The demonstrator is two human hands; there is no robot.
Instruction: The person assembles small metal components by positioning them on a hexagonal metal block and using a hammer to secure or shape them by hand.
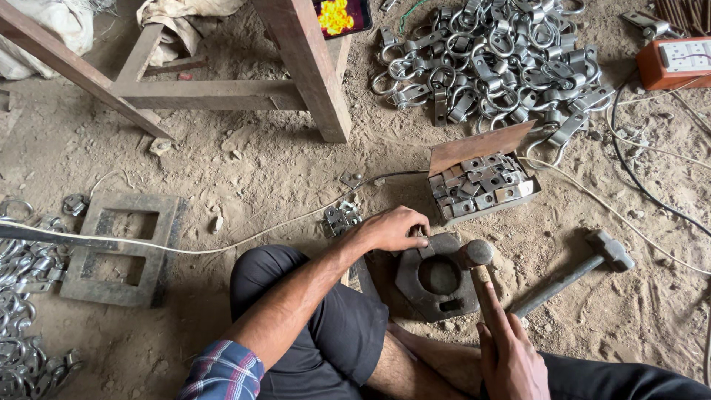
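Steel piece, small and stiff, is pinched by the left hand at the iron block's eleven o'clock; the right hand fists a hammer.

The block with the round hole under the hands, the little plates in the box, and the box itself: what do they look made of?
Block: probably cast iron or steel, dark, dull, rough and thick-walled. Plates: apparently plated steel, grey with a pale shine like the clamp pile. Box: cardboard, judging by its brown, thin, bent flap.

Sleeve blue-red plaid; shorts black; socket box orange; clamps pile silver-grey
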